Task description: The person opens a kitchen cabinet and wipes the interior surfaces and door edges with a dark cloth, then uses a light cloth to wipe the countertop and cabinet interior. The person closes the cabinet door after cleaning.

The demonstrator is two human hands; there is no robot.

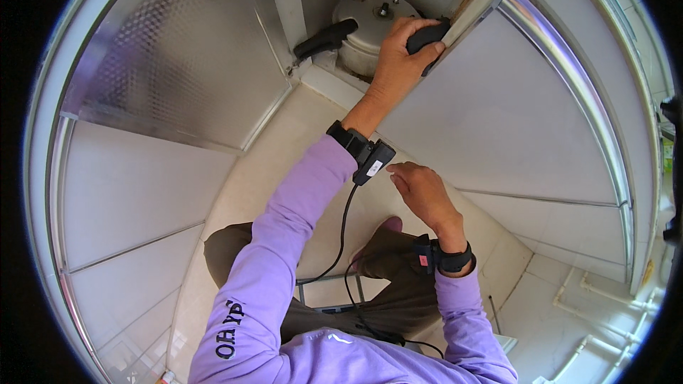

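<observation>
My left hand [397,64] reaches into an open low cabinet and grips a soft-looking black thing [427,37] against the cabinet's frame [472,16]. Whether it is a cloth or a pad I cannot tell. Just left of that hand, a metal pressure cooker [363,34] stands inside, its long black handle [326,40] pointing to the left. The forearm hides part of the cabinet's lower edge. Nearer my body, my right hand [421,192] hangs in the air with loosely bent fingers. Nothing shows in it, though its palm is turned away.
A cabinet door with a textured metallic inner face [197,58] stands open at left. Pale cabinet fronts [507,106] close in on the right. A black cable [347,234] runs from my left wrist device [373,162]. White pipes [592,298] line the lower right.
</observation>
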